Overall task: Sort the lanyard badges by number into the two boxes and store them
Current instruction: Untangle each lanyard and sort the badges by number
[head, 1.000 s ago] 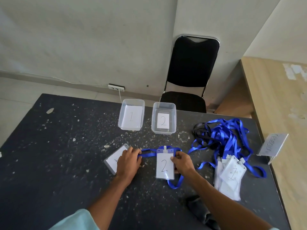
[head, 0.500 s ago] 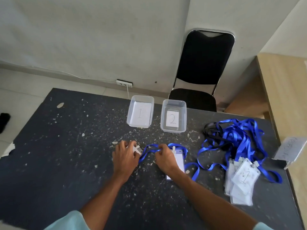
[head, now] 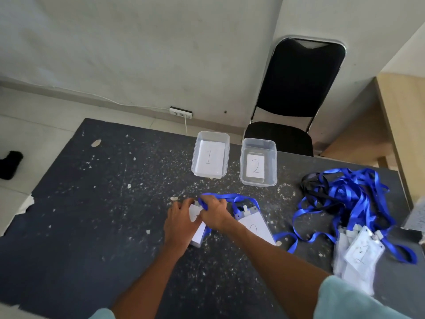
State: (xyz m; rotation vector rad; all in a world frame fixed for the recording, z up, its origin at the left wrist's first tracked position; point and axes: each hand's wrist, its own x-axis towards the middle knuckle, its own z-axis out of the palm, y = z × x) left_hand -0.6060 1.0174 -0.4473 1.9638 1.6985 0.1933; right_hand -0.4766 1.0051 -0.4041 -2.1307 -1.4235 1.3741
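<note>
Two clear boxes stand at the table's far edge: box 1 (head: 210, 155) on the left and box 2 (head: 258, 162) on the right, each with a numbered paper inside. My left hand (head: 180, 223) holds a white badge (head: 199, 233) down on the table. My right hand (head: 215, 214) pinches that badge's blue lanyard (head: 226, 196) at its top clip. A badge marked 2 (head: 254, 225) lies just right of my right wrist, partly hidden by my forearm. A pile of badges (head: 357, 252) with tangled blue lanyards (head: 347, 199) lies at the right.
A black chair (head: 296, 93) stands behind the boxes. A wooden desk (head: 404, 116) borders the table on the right. The dark table (head: 92, 203) is scratched and flecked with white. A power socket (head: 181, 112) sits on the floor by the wall.
My right hand has moved left off the number 2 badge to the badge under my left hand and taken its lanyard. The 2 badge now lies uncovered.
</note>
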